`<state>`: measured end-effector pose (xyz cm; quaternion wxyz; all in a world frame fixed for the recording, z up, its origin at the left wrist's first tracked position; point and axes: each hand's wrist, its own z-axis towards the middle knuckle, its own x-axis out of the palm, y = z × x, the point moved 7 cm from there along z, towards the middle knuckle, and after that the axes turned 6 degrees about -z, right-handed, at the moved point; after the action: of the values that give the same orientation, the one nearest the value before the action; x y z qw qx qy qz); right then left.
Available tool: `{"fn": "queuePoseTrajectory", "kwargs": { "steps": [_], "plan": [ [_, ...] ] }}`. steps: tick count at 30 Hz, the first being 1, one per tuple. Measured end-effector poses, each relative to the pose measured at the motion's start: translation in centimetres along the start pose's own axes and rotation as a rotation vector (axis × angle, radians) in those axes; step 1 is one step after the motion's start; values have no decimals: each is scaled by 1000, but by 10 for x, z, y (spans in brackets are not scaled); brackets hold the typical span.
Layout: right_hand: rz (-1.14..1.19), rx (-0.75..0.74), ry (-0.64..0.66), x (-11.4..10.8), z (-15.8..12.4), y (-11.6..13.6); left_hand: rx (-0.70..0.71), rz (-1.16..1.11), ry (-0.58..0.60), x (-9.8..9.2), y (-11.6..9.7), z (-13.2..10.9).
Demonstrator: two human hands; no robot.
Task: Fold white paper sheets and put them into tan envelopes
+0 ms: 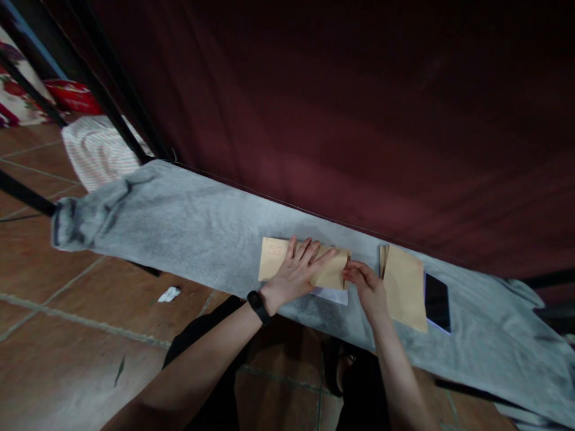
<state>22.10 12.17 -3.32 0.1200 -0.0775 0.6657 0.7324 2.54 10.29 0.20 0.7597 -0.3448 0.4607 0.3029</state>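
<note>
A tan paper envelope [272,257] with small red print near its left end lies on the grey cloth. My left hand [299,266] rests flat on it, fingers spread, with a dark band on the wrist. At the envelope's right end, my right hand [366,284] has its fingertips at the edge, closed on the paper. A white sheet [335,295] shows from beneath the envelope's lower edge. To the right of my right hand lies another tan envelope [404,287], with folded brown paper along its left side.
A dark phone [437,302] lies right of the second envelope. The grey cloth [179,221] covers a long narrow surface against a dark red curtain [314,120]. A striped cloth [101,149] is at the far left, and a crumpled white scrap [169,294] is on the tiled floor.
</note>
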Motion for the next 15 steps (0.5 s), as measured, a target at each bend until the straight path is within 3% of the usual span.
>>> {"fn": "queuePoseTrajectory", "kwargs": {
  "steps": [8, 12, 15],
  "plan": [
    [53, 97, 313, 3, 0, 3, 69, -22, 62, 10, -8, -2],
    [127, 103, 205, -1, 2, 2, 50, -30, 59, 12, -6, 0],
    [246, 211, 292, 7, -5, -3, 81, -36, 42, 11, -9, 1]
  ]
}}
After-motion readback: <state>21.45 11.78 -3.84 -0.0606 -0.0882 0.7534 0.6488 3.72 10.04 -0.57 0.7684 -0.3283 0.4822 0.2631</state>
